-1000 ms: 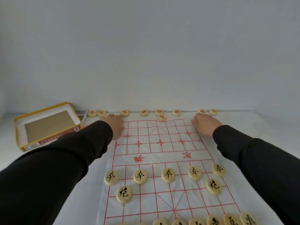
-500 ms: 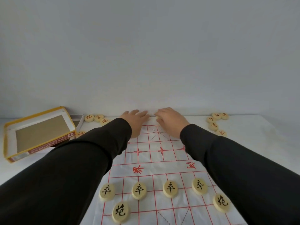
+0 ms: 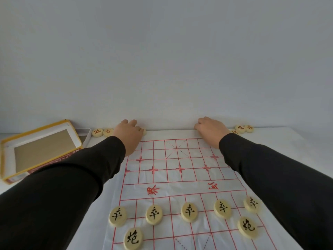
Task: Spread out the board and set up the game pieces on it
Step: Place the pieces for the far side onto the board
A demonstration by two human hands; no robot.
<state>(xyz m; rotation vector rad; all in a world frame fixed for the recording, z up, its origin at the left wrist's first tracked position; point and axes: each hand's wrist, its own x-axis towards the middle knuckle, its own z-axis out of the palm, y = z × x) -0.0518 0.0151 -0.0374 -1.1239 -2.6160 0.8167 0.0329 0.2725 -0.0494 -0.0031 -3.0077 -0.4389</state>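
Observation:
The white cloth board (image 3: 176,177) with a red grid lies flat on the table. Several black-lettered pieces stand on its near half: a row of soldiers (image 3: 189,212) and two cannons (image 3: 133,238) behind them. Red-lettered pieces lie off the board at the far left (image 3: 97,132) and far right (image 3: 240,129). My left hand (image 3: 128,136) presses on the board's far left corner, its fingertips touching one red piece (image 3: 143,131). At the far right corner my right hand (image 3: 210,131) presses down on the cloth, next to the right-hand red pieces.
An open box with a yellow rim (image 3: 38,128) sits on the table to the left of the board, with its other half (image 3: 84,134) partly hidden behind it. A plain wall rises directly behind the table's far edge.
Both hands have slid apart along the board's far edge, from its middle out to the two far corners. The red pieces now sit in groups at the far left and far right.

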